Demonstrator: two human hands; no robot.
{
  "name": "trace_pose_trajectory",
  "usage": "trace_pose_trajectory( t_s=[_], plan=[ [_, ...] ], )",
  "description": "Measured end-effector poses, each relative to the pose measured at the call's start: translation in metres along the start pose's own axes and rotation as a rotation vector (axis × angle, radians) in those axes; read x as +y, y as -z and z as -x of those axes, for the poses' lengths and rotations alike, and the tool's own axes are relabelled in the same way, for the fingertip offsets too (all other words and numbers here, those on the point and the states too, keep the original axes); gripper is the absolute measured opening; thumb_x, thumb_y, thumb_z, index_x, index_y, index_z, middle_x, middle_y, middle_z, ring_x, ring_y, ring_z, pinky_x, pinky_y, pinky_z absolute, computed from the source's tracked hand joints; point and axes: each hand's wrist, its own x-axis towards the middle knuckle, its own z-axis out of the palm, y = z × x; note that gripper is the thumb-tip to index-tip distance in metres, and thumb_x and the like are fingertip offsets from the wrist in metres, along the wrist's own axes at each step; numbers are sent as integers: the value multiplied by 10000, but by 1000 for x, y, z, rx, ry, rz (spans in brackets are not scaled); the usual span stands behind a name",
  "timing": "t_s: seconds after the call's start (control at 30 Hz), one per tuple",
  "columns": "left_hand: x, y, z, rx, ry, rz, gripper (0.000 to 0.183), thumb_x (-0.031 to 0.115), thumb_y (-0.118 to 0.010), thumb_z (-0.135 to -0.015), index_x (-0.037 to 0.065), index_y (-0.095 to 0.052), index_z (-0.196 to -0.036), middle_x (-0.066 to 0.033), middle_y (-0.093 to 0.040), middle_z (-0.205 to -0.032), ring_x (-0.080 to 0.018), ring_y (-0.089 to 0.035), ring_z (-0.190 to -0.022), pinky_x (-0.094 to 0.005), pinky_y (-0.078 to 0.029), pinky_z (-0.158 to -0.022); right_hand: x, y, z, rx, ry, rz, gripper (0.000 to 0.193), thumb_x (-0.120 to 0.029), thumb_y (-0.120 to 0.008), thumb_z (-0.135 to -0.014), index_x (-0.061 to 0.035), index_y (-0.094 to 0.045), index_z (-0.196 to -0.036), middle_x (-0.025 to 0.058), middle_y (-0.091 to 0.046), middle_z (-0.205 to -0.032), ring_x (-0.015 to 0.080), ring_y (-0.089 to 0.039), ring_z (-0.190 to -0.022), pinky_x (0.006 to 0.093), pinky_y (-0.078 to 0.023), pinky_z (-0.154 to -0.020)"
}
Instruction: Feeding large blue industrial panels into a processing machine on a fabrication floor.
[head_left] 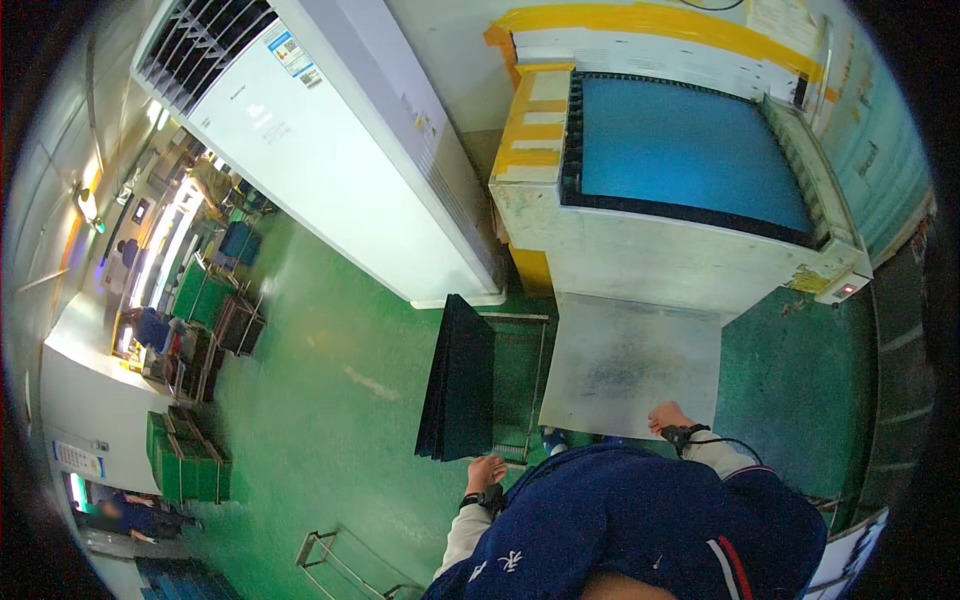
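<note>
My left hand [487, 469] hangs low in front of my body with its fingers curled in; nothing shows in it. Close beyond it stand several dark flat panels [458, 385], packed upright side by side in a metal frame rack [542, 370]. My right hand [668, 417] is bent into a loose fist over the near right part of a pale, smudged sheet-like surface [635, 360], and I see no object in it. Whether it touches that surface is unclear. Both wrists carry black bands, and a cable runs from the right one.
Ahead stands a pale machine [640, 250] with a blue bed [690, 150] and yellow tape. A tall white air conditioner [330, 150] is left of it. Green crates [190, 460] and a metal frame [340, 570] stand on the green floor [320, 400]. People work far left.
</note>
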Motion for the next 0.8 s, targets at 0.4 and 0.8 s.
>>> trace_pose_trajectory(
  t_s=[0.4, 0.8],
  plan=[
    [1, 3, -11, 28, 44, 55, 55, 82, -518, -867, 39, -495, -844, -74, -527, -727, -201, -508, -562, -337, -431, -485, -5, 3, 1, -56, -271, -438, 221, -189, -471, -881, -33, -532, -737, 119, -581, -706, 218, -542, -563, 353, -421, -482],
    [-11, 18, -26, -39, 28, -41, 219, 307, -416, -878, 108, -508, -879, -40, -542, -796, -207, -531, -655, -351, -439, -549, -47, 37, 7, -171, -596, -929, 178, -234, -461, -800, -93, -394, -716, 95, -437, -674, 226, -449, -587, 368, -372, -509]
  ],
)
